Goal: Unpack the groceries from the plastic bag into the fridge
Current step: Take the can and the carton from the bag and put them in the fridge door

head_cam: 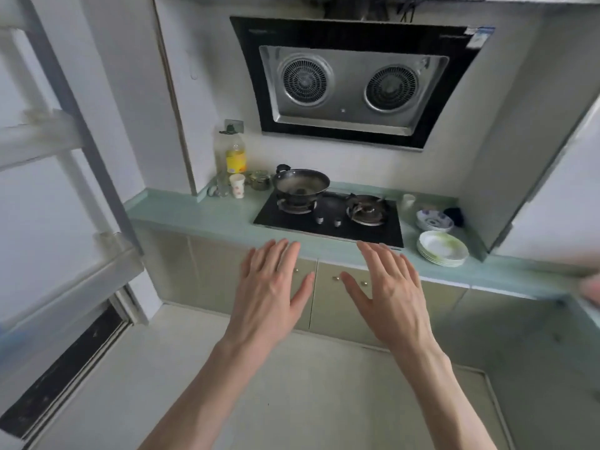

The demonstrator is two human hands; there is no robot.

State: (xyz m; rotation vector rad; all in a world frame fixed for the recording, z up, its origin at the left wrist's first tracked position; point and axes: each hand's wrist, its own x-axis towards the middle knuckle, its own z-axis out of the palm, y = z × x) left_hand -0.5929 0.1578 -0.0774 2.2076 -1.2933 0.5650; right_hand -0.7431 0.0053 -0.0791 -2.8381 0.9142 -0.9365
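Observation:
My left hand (pixel 271 289) and my right hand (pixel 391 289) are both held out in front of me, palms down, fingers spread, holding nothing. They hover in the air in front of the green kitchen counter (pixel 207 219) and its cupboard doors (pixel 328 306). No plastic bag shows. A blurred pale edge (pixel 589 289) at the far right cannot be identified. I cannot tell whether the white panel (pixel 558 196) at the right belongs to a fridge.
A black gas hob (pixel 328 224) carries a dark wok (pixel 300 183). An oil bottle (pixel 235 155), a paper cup (pixel 237 186) and a jar (pixel 259 180) stand at the back left. Stacked plates (pixel 443 248) and bowls (pixel 434 220) sit right. A sliding door frame (pixel 65 177) fills the left.

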